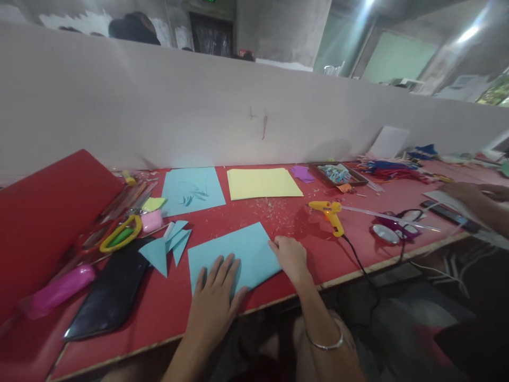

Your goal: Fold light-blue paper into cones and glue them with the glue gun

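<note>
The left hand (214, 294) lies flat on the blue sheet (250, 248), palm down, with its fingers spread and pointing to the far side; it presses on the left near part and grips nothing. The right hand (293, 260) is at the right end of this sheet. Its fingers are bent inward and the thumb is close to the edge; I cannot tell whether it pinches the paper or only touches it. A bracelet (328, 347) is on the right wrist. The sheet rests on the red table (169, 313), close to the near edge, in front of the person.

To the left of the sheet there are folded pieces (156, 254) of the same blue, partly over a black pouch (115, 297). Just beyond them are a pink block (151, 222) and a yellow handle (138, 227). On the far side, near the wall (119, 106), a second sheet (193, 183), also blue, carries small scraps, and to its right is a yellow stack (262, 183). Farther right come purple paper (303, 174) and a tray (361, 180) with small items inside.

A yellow glue gun (332, 215) lies to the right of the right hand, apart from it, with a clear stick (392, 218) extending behind. At the far right, another person's hand (469, 196) is over the table.
</note>
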`<state>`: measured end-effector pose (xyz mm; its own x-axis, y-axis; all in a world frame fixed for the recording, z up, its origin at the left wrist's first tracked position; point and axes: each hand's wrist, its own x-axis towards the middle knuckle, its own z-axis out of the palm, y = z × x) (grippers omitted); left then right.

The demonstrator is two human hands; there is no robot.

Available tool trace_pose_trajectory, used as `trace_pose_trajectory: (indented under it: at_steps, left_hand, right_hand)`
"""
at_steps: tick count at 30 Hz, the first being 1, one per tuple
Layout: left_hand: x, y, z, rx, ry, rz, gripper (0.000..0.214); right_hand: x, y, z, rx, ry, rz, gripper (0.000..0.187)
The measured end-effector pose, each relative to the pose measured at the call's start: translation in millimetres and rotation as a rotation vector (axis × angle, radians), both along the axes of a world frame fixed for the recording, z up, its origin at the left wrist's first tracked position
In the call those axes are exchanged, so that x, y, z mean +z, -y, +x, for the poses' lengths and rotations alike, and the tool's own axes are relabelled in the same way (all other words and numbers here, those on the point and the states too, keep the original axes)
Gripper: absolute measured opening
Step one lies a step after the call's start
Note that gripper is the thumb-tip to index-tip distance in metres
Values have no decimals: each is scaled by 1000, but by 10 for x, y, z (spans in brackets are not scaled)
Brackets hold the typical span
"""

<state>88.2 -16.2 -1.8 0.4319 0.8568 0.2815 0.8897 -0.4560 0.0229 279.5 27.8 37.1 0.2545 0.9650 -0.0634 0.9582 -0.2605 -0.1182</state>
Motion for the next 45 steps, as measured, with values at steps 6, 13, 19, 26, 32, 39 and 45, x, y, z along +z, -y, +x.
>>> trace_pose_trajectory:
  at_steps: [6, 13, 19, 26, 32, 39, 45]
  left_hand:
    - [-18, -2, 5, 8, 22, 4, 46]
    - [-6, 7, 21, 26, 14, -20, 46]
    - [21, 18, 37, 55, 14, -47, 45]
    - [53, 31, 55, 62, 26, -60, 44]
    - [98, 41, 68, 67, 39, -104, 45]
    - [144, 50, 81, 82, 31, -136, 44]
    - [145, 49, 82, 79, 27, -130, 44]
  right_hand:
    - [5, -4, 2, 2, 0, 8, 31]
    - [1, 8, -6, -1, -5, 17, 31]
    - [21, 7, -21, -14, -22, 9, 30]
    - [10, 3, -45, -33, -34, 21, 30]
    - [-15, 28, -14, -37, -71, 45, 32]
    - [-80, 115, -32, -45, -106, 95, 23]
    - [-91, 116, -85, -56, -72, 108, 18]
